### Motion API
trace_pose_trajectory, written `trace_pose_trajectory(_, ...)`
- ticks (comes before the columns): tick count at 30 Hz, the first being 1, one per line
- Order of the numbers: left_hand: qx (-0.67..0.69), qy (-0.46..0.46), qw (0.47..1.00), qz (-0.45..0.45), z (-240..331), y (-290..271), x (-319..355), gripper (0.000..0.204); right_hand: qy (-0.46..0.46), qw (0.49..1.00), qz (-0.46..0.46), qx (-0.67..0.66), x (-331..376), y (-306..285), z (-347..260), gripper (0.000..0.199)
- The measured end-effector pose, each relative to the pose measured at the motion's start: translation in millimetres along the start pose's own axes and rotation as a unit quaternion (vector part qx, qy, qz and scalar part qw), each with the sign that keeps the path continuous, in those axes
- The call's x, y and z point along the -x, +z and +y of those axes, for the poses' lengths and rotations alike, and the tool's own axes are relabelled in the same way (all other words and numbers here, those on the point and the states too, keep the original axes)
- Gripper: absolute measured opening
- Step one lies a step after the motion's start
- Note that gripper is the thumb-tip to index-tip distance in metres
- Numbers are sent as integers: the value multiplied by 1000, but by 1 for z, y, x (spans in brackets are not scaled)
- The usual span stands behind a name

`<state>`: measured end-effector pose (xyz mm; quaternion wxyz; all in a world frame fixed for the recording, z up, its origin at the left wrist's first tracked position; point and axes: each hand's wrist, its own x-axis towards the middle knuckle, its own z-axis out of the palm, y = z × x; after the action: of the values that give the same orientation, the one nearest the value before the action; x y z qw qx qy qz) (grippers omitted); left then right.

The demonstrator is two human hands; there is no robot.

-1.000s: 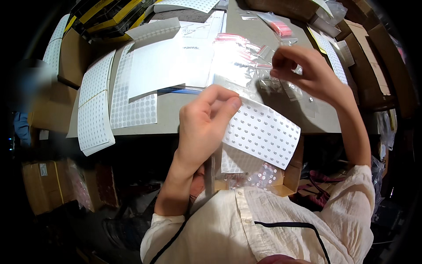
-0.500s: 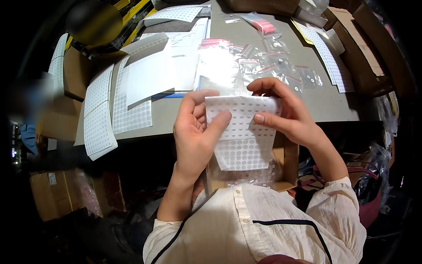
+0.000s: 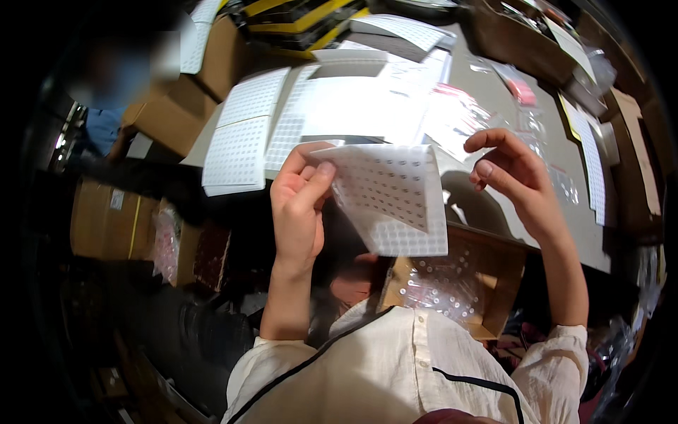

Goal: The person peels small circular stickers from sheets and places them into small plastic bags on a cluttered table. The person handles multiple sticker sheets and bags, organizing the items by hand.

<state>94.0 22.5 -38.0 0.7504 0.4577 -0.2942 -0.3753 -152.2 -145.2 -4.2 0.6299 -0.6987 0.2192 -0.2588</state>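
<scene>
My left hand (image 3: pixel 298 205) is closed, pinching a folded sheet of round white stickers (image 3: pixel 409 244) by its upper left corner between thumb and fingers. Small dark marks are printed on its upper part, and the sheet hangs tilted above the near table edge. To the right of it, my right hand (image 3: pixel 519 177) is held up away from the sheet, thumb and bent fingers apart, with nothing visible in them. Below the sheet, a cardboard box (image 3: pixel 500 283) holds clear plastic bags with small round stickers (image 3: pixel 441 290).
More sticker sheets (image 3: pixel 244 134) lie on the left of the grey table (image 3: pixel 480 63), beside white papers (image 3: pixel 346 106). Red-edged zip bags (image 3: pixel 459 106) are scattered farther right. Cardboard boxes stand at the right (image 3: pixel 522 42) and left (image 3: pixel 173 113); another box (image 3: pixel 106 219) sits below.
My right hand has let go of the sticker sheet and moved right. The sheet now hangs from my left hand alone, turned at an angle. The whole view has swung leftward.
</scene>
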Motion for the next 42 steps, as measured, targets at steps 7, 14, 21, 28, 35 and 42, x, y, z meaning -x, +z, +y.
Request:
trace_pose_trajectory(7, 82, 66, 992, 77, 6, -61, 2, 25, -154, 946, -30, 283, -117, 7, -1, 36)
trace_pose_trajectory(14, 70, -72, 994, 31, 15, -84, -4, 31, -153, 869, -13, 471, -231, -2, 51, 47)
trace_pose_trajectory(21, 14, -91, 995, 24, 23, -87, 2, 49, -205, 932, 3, 299, -213, 33, 40, 35)
trace_pose_trajectory(28, 3, -112, 993, -36, 34, -72, -7, 72, -320, 898, -103, 283, -117, 71, -12, 41)
trace_pose_trajectory(35, -65, -175, 979, -79, 44, -32, -5, 39, -346, 853, -205, 333, -56, 50, -17, 57)
trace_pose_trajectory(42, -96, -170, 963, -184, 40, 29, 28, 31, -231, 938, -156, 204, -14, 36, -20, 55)
